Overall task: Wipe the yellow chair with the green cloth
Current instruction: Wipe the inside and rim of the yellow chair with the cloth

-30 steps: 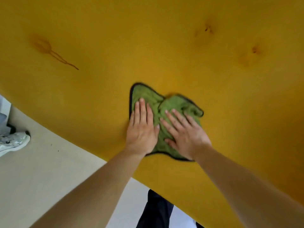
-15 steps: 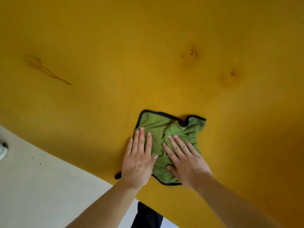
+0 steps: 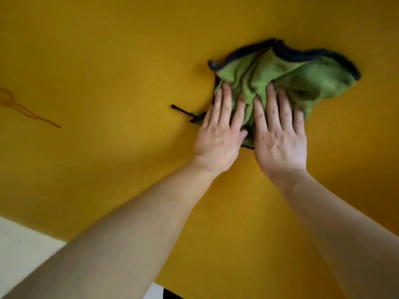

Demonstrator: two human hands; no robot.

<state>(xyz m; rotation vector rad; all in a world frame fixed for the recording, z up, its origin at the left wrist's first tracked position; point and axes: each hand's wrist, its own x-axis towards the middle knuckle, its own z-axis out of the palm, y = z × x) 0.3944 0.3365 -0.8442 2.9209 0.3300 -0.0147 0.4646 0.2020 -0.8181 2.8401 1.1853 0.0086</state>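
The yellow chair [image 3: 108, 50] fills almost the whole head view as a broad yellow fabric surface. The green cloth [image 3: 302, 76], edged in black, lies bunched on it at the upper right. My left hand [image 3: 220, 134] presses flat on the cloth's left edge, fingers stretched forward. My right hand [image 3: 280, 139] lies flat beside it on the cloth's near middle. Both palms hold the cloth down against the fabric. A black hanging loop [image 3: 183, 112] of the cloth sticks out to the left of my left hand.
A loose yellow thread [image 3: 28, 111] trails across the fabric at the far left. Pale floor [image 3: 19, 251] shows beyond the chair's edge at the bottom left. A dark trouser leg [image 3: 170, 295] peeks in at the bottom edge.
Both hands have pushed the cloth forward and to the right across the fabric, and it has bunched up more. The view has moved closer, and the two dimples in the fabric are out of sight.
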